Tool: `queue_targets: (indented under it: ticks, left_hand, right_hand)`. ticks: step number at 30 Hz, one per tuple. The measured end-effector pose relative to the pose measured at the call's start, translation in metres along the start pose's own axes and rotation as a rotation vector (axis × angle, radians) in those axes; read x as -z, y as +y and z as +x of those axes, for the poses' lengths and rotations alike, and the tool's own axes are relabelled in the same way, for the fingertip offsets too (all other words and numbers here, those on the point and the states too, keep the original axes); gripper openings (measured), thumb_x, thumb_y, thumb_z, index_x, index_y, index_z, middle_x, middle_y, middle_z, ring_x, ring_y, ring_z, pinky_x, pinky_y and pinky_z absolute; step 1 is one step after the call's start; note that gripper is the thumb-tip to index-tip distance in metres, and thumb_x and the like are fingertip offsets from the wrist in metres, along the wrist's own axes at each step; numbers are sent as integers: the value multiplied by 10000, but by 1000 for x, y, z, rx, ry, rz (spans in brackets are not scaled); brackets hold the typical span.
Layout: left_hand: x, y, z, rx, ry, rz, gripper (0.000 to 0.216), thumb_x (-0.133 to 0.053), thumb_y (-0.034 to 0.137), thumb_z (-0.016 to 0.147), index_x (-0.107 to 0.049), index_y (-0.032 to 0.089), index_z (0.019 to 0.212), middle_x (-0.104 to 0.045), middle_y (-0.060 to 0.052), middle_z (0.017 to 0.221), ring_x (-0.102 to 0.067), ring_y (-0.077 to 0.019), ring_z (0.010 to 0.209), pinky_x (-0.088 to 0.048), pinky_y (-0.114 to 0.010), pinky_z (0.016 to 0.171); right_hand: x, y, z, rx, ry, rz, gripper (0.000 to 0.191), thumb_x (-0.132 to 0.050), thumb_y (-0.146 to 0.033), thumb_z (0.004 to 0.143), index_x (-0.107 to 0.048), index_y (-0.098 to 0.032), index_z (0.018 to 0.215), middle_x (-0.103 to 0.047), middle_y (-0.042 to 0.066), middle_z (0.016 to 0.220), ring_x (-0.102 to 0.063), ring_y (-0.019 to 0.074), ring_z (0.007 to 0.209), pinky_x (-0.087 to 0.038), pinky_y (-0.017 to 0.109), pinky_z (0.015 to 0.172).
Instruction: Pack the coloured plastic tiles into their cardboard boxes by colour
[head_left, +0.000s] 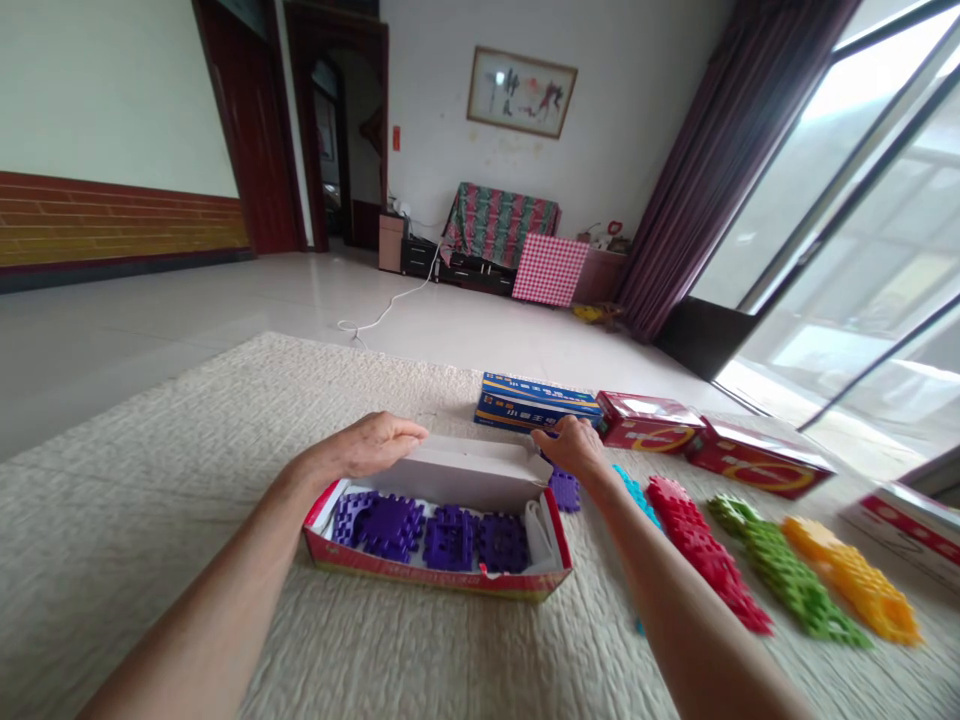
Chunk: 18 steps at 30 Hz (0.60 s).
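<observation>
A long red cardboard box (442, 583) lies open in front of me, with several purple interlocking plastic pieces (390, 528) inside. Its raised lid (472, 465) shows a pale grey inner face. My left hand (382, 442) is closed at the lid's upper left corner, fingers together. At the upper right corner, my right hand (574, 447) also grips the lid; its fingertips are partly hidden. White lining (537, 535) shows at the box's right end. Another purple piece (565, 488) lies outside the box, beneath my right wrist.
Rows of red (705, 550), green (795, 575) and yellow (855, 575) pieces lie to the right, with blue pieces (637, 492) partly behind my forearm. A blue box (536, 402) and red boxes (649, 420) stand behind on the cream mat (225, 430). Another box (911, 535) sits far right.
</observation>
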<state>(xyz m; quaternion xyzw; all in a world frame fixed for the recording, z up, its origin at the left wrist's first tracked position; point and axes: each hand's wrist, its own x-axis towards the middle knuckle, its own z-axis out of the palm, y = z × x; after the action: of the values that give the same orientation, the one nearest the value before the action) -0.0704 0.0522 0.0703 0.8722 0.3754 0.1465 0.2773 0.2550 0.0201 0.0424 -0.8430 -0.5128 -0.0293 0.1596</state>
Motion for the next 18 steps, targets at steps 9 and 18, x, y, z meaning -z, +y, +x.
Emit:
queue_targets:
  ticks: [9, 18]
  left_hand:
    - [-1, -1, 2, 2, 6, -40, 359, -431, 372, 787, -711, 227, 960, -713, -6, 885, -609, -185, 843, -438, -263, 764]
    - [-2, -3, 4, 6, 5, -9, 337, -423, 370, 772, -707, 213, 864, -666, -1, 746, -584, -182, 765, -423, -256, 699]
  right_hand:
    - [31, 25, -25, 293, -54, 29, 189, -558, -269, 786, -699, -199, 891, -665, 58, 952, -622, 187, 902, -449, 283, 826]
    - [28, 47, -67, 450, -133, -143, 506, -649, -298, 715, -607, -177, 1204, -580, 141, 1148, -570, 275, 1002, -434, 399, 825]
